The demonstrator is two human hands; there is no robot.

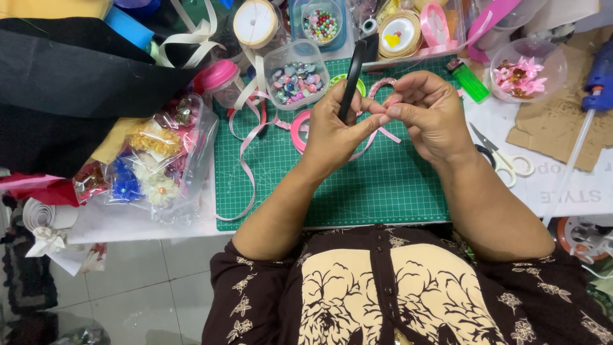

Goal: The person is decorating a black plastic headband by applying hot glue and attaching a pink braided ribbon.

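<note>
While both forearms reach forward from the body and angle inward, the left hand [332, 131] and right hand [429, 115] meet fingertip to fingertip above the green gridded cutting mat [383, 191] on the desk [128, 223]. Bare mat lies open near the wrists and toward the mat's near edge, while its far edge is crowded: a clear plastic tub of mixed beads [295, 75] sits just beyond the left hand, a green lighter [468, 79] beyond the right, and white-handled scissors [501, 158] rest just right of the right wrist. A clear bag of fabric flowers [153, 160] borders the mat's left side. The left hand's fingers are curled tight around a slim black plastic headband [351, 80] that rises upright from the grip; the right hand's thumb and forefinger pinch together on a thin pink satin ribbon [383, 133] where it meets the band, its loose ends trailing onto the mat below.
</note>
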